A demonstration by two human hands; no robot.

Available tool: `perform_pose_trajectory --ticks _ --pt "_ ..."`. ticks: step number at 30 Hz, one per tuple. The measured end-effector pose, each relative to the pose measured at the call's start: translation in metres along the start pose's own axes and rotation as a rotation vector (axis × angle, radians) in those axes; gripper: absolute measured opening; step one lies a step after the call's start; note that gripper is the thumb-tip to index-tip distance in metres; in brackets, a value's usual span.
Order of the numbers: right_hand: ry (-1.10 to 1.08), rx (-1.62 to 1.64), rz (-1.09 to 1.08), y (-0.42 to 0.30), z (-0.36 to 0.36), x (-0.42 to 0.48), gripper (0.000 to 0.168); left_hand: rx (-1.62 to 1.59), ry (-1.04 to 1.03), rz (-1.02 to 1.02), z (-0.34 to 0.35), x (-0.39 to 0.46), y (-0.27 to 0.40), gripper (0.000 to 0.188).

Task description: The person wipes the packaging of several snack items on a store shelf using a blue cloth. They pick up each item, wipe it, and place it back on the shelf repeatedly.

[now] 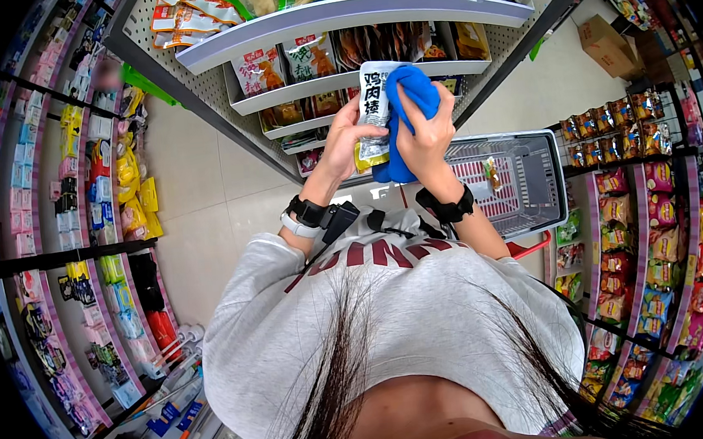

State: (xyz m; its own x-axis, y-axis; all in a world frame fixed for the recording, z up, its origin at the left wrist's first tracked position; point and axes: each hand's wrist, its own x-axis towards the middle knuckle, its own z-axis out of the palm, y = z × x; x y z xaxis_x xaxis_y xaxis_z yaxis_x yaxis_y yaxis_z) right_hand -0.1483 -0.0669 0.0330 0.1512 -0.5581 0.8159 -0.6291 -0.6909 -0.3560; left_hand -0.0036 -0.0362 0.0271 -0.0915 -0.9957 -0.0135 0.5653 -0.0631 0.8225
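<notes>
Before my chest, my left hand [346,137] grips a white-and-clear snack packet [374,105] with large dark lettering and a yellow lower end. My right hand [426,131] clasps a bunched blue cloth [413,90], which lies against the packet's right side. Part of the cloth hangs below my right fingers. Just beyond both hands stands a shelf unit; its middle tray [361,88] carries upright snack packets, partly hidden behind the packet and cloth.
A grey plastic shopping basket [553,175] with a red handle [527,247] stands at my right, a small packet [492,174] inside. Stocked shelving [629,249] runs along the right, more goods shelves [48,253] along the left. A cardboard box [608,45] sits on the tiled floor [192,163] at far right.
</notes>
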Motion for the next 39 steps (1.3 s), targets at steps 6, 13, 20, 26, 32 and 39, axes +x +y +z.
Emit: perform_pose_trajectory --ticks 6,13,20,26,32,39 --pt "0.023 0.106 0.098 0.004 0.002 0.01 0.043 0.025 -0.007 -0.003 0.003 -0.001 0.001 0.053" --pt "-0.024 0.184 0.019 0.005 0.0 0.01 0.045 -0.059 -0.012 0.096 0.0 0.003 0.008 0.071" --pt "-0.032 0.007 -0.15 0.006 -0.005 0.005 0.049 0.004 -0.003 0.049 -0.003 0.001 0.004 0.067" --pt "0.015 -0.125 -0.058 0.018 -0.007 0.035 0.052 0.139 -0.049 -0.056 -0.011 -0.001 0.003 0.068" --pt "0.043 -0.041 0.042 0.033 -0.015 0.026 0.051 -0.258 -0.121 -0.012 0.0 -0.002 0.015 0.053" --pt "-0.132 0.004 -0.053 0.008 -0.019 0.001 0.049 -0.153 -0.037 -0.038 -0.011 0.007 -0.008 0.031"
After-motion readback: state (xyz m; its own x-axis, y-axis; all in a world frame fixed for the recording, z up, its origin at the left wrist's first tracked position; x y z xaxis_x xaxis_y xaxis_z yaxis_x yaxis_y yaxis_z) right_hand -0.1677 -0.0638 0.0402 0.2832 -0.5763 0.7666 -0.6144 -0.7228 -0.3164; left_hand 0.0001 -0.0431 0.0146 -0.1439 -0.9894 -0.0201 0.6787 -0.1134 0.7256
